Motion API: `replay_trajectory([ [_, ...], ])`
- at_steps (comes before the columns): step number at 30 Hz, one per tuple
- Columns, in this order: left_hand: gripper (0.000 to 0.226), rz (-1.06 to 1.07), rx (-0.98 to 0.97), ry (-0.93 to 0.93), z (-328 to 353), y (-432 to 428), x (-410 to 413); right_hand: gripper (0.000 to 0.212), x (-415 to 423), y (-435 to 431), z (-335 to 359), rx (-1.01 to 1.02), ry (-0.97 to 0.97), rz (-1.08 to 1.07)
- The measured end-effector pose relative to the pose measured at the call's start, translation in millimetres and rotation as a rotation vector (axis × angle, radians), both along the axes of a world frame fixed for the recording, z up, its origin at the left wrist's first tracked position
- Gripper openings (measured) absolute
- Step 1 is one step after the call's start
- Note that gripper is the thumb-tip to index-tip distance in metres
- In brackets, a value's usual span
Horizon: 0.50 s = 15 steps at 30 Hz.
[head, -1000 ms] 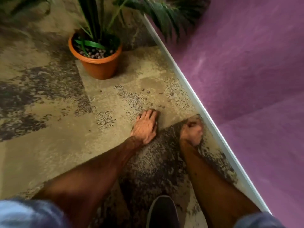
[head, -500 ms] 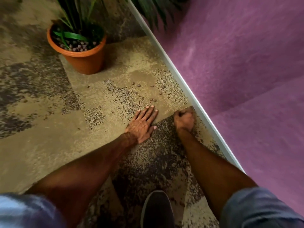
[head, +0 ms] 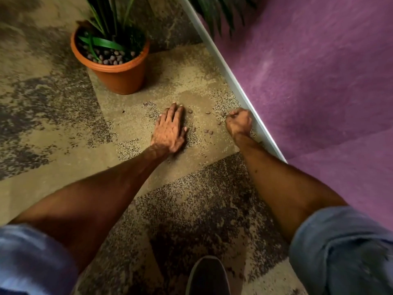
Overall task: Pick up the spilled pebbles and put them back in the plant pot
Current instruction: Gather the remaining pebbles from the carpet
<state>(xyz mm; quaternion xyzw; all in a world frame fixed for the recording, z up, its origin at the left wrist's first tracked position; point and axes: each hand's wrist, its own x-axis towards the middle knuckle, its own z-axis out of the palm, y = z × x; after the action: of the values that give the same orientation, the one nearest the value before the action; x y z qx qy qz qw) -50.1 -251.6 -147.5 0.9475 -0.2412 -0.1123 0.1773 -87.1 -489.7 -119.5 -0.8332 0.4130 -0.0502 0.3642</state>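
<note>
Not much of the job looks done from where I'm standing. A scatter of pebbles (head: 208, 131) is lying loose on the carpet (head: 63, 158), in the gap between the person's two hands and close to the white trim (head: 234, 81) along the purple wall. The left hand (head: 169, 129) is pressed flat, palm down, fingers together, holding nothing that I can see. The right hand (head: 238, 120) is curled into a loose fist right beside the trim; it might have a pebble or two tucked inside, but I honestly can't tell. The plant pot (head: 119, 75) sits upright further up the carpet, well apart from both hands, with plenty of pebbles on its soil. So I'd guess gathering is underway and the drop-off is yet to come.
</note>
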Motion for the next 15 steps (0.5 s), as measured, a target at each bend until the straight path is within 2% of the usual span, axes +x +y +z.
replay_trajectory([
  [2,0.083,0.025,0.017,0.049,1.4,-3.6,12.4,0.003,11.9,-0.7,-0.8,-0.005,0.047,0.038],
  [4,0.083,0.064,0.066,0.054,0.2,-8.5,23.3,0.020,20.7,0.8,-2.0,-0.049,0.119,0.081],
  [6,0.080,0.064,0.101,0.020,2.7,-12.2,31.8,0.026,25.2,6.5,-3.5,-0.080,0.115,0.081],
  [11,0.063,0.002,0.109,0.043,7.9,-15.4,47.1,0.013,33.0,13.6,-7.4,-0.156,0.093,0.209],
  [15,0.061,-0.049,0.079,0.048,2.6,-18.1,48.4,0.014,25.8,13.1,-8.6,-0.179,0.112,0.381],
])
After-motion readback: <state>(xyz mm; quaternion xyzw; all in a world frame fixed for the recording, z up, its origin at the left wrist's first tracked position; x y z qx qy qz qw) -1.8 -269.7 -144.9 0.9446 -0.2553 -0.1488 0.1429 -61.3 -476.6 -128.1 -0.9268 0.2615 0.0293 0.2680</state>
